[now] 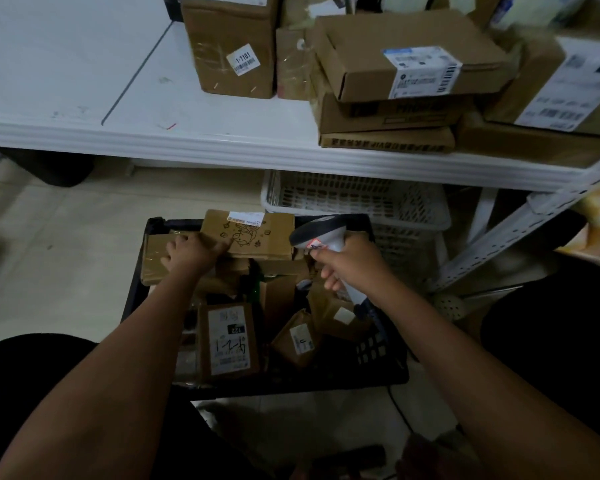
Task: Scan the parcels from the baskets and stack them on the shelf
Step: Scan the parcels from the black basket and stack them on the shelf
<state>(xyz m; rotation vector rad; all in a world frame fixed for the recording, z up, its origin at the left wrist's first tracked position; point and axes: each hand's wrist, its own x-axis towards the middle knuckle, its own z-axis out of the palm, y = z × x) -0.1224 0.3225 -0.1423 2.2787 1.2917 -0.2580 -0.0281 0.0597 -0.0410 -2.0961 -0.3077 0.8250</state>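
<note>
Left hand [191,252] gripping parcel [253,235] above black basket [378,355] (cardboard, doodled); right hand [352,263] clasping scanner [321,235].

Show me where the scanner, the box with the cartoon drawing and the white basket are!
scanner [321,237]: head view, on its grey and white head.
box with the cartoon drawing [257,237]: head view, on its printed brown face.
white basket [354,195]: head view, on its slotted wall.
</note>
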